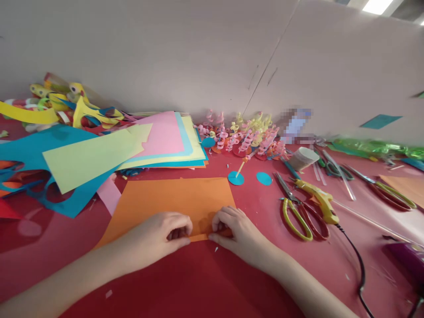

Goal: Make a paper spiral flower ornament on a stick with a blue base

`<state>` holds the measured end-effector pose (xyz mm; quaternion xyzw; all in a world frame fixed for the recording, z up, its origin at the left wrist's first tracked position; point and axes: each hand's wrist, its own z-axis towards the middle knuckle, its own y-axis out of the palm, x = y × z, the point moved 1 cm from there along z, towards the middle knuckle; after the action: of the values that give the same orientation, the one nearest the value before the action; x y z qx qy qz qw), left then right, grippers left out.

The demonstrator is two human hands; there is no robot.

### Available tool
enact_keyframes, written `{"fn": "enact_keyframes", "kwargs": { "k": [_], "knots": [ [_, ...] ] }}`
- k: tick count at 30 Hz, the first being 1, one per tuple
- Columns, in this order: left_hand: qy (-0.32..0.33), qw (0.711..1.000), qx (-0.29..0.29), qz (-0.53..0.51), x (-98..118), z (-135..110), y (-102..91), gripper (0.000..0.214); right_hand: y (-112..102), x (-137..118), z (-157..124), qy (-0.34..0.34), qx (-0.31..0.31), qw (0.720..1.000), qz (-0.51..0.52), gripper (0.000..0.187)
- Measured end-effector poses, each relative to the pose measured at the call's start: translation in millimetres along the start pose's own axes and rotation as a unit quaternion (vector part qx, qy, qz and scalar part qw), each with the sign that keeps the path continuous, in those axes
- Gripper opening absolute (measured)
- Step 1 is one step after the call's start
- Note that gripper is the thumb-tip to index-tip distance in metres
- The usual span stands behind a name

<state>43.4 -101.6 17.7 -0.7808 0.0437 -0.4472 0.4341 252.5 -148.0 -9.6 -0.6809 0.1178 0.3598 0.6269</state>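
An orange sheet of paper (175, 198) lies on the red table right in front of me. At its near edge a narrow strip is turned up between my hands. My left hand (174, 232) pinches that edge left of the middle, thumb below and fingers curled above. A short way to the right, my right hand (228, 227) grips the same edge in a like pinch. Part of the edge is hidden under the curled fingers. Beyond the sheet's far right corner stands a thin stick on a blue paper disc (236, 178), with a loose blue disc (264, 178) beside it.
Stacked coloured paper (162, 137) and a cut blue sheet (76, 205) lie at the left. Pink and yellow paper curls (247, 141) stand at the back. To the right are scissors (294, 212), a yellow glue gun (318, 198) with a black cord, and a white cup (303, 158).
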Motion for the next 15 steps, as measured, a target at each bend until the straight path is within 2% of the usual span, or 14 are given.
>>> {"fn": "enact_keyframes", "kwargs": {
  "k": [7, 15],
  "knots": [
    [-0.027, 0.997, -0.074, -0.008, -7, -3, -19.3, 0.008, 0, -1, 0, -0.001, -0.003, 1.0, -0.003, 0.014],
    [-0.053, 0.993, -0.105, -0.014, -4, -10, -30.7, 0.011, 0, -1, -1, 0.004, -0.001, 1.0, -0.006, 0.014]
  ]
}}
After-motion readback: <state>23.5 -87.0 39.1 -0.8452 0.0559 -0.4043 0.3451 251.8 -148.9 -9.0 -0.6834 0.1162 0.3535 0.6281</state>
